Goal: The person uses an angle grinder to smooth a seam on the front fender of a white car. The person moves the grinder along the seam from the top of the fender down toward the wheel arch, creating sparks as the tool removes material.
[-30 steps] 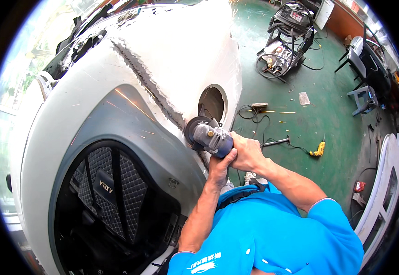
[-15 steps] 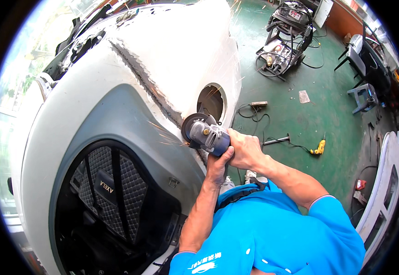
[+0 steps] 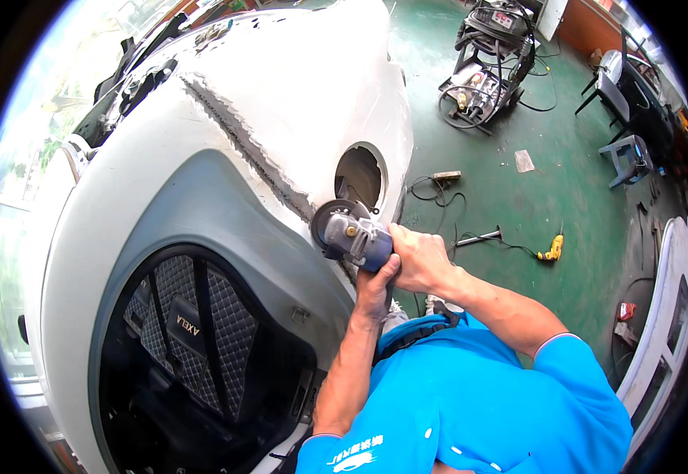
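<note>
Both my hands are closed round an angle grinder (image 3: 365,243) with a grey head and a dark blue body. My left hand (image 3: 375,289) wraps it from below, while my right hand (image 3: 418,259) grips its right side. The grinder's round disc (image 3: 333,221) sits at the lower end of a long jagged seam (image 3: 253,154) in the white car body panel (image 3: 312,103); whether it touches the metal I cannot tell. Just above the disc is a round opening (image 3: 360,175) in the panel. Left of the seam curves a grey-white body section (image 3: 201,186).
Below left, an open window shows a quilted black seat (image 3: 190,332). On the green floor lie a yellow power drill (image 3: 552,248), a power strip (image 3: 446,175) and cables. A wheeled machine (image 3: 482,87) stands behind. At right are a stool (image 3: 628,160) and a loose car panel (image 3: 664,324).
Sparks flew from the disc earlier; none show there now. The grinder and my hands stay at nearly the same place, and the whole view has shifted slightly.
</note>
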The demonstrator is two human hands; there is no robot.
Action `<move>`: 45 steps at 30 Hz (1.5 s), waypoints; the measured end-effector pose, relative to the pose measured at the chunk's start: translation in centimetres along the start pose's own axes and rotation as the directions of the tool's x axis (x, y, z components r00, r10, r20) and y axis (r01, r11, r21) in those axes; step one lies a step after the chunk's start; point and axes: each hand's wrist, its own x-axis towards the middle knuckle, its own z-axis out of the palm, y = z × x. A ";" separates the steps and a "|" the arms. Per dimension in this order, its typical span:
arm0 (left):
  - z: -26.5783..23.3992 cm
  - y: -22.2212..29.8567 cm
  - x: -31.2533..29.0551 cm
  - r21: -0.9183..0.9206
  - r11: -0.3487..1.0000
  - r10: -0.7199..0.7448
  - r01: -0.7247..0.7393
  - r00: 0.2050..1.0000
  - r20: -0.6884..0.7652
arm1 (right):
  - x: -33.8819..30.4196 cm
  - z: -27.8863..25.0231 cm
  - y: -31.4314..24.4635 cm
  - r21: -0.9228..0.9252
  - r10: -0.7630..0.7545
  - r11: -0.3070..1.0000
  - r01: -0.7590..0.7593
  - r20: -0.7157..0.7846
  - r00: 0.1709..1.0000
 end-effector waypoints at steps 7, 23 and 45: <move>1.1 -0.4 -0.4 0.050 0.999 0.018 -0.016 0.999 -0.039 | -0.7 -0.1 0.4 0.013 0.030 0.999 -0.031 0.039 0.999; 1.8 0.7 -1.0 0.185 0.982 0.002 0.022 0.991 -0.131 | -0.6 1.7 1.6 0.211 0.083 0.973 -0.091 0.046 0.995; 3.1 0.8 -1.2 0.242 0.968 -0.011 0.064 0.977 -0.215 | -0.8 0.8 2.1 0.260 0.116 0.952 -0.161 0.179 0.977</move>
